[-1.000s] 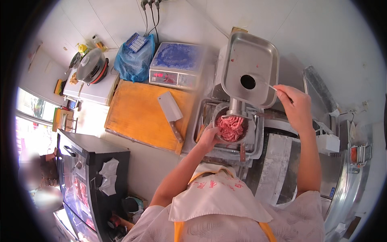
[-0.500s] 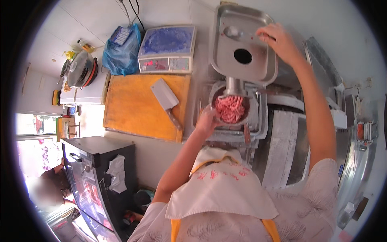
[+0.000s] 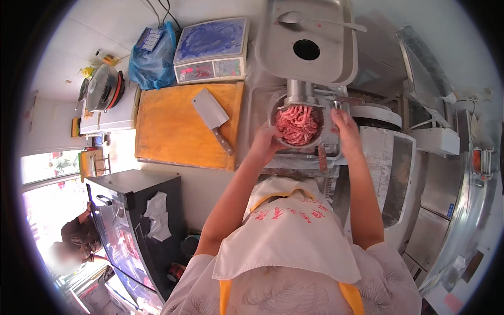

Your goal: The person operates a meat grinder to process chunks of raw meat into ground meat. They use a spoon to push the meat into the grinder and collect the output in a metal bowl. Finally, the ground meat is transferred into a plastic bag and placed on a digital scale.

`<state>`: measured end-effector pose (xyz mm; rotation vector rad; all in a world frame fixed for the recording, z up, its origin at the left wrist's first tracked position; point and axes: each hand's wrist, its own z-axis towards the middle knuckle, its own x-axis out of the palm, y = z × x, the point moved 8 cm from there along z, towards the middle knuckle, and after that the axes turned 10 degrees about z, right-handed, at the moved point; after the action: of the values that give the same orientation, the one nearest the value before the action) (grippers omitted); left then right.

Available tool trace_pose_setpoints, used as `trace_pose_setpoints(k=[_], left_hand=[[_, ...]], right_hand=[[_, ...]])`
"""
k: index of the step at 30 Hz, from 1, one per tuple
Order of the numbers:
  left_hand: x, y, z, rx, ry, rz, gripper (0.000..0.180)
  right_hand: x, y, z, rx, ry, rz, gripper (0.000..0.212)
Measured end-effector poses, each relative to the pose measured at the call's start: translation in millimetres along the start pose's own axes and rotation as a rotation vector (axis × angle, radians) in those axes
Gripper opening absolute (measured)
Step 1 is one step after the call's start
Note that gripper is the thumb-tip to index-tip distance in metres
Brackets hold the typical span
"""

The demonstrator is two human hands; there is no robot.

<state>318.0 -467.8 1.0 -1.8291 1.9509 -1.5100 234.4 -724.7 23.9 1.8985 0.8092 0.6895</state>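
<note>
**Left hand (image 3: 265, 142) on the bowl (image 3: 321, 132), right hand (image 3: 345, 127) beside it**

Both forearms rise from the lower edge and angle inward, one to each side of the bowl. The left arm is bent at the elbow and slants up to the right; its hand grasps the bowl's left side, with the back of the hand toward the camera. The right forearm stands more nearly upright, leaning left, and its hand is at the bowl's right side with the fingers pointing up and away from the body. Whether it touches the bowl or grips anything cannot be told.

The bowl sits directly under the grinder's spout (image 3: 301, 93), filled with mince (image 3: 296, 127), whose strands reach up to the spout's mouth. A brown handle (image 3: 322, 157) shows just below the bowl. Above, a spoon (image 3: 336, 23) lies across the grinder's pan (image 3: 331, 60), beyond the hole. To the left, a cleaver (image 3: 211, 109) rests on the board (image 3: 170, 126).
</note>
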Motion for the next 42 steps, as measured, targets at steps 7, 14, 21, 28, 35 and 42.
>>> trace_pose_setpoints(k=[7,14,21,28,35,42], left_hand=[[4,-1,-6,-0.002,-0.003,0.023,0.052],[0,-5,-11,-0.093,0.135,-0.080,0.053],[-26,7,14,-0.035,0.033,0.231,0.072],[-12,19,28,0.227,0.227,0.083,0.072],[-8,7,30,0.326,0.168,0.036,0.072],[-16,9,26,0.237,0.018,0.176,0.075]], right_hand=[[48,-34,-14,0.268,0.262,0.465,0.043],[40,-41,-7,0.250,0.269,0.494,0.042],[-8,-97,32,0.297,0.183,0.211,0.043],[11,-85,20,0.043,0.401,0.252,0.056],[-3,-90,55,0.153,0.235,0.386,0.052],[-33,-96,80,-0.091,0.246,-0.053,0.047]])
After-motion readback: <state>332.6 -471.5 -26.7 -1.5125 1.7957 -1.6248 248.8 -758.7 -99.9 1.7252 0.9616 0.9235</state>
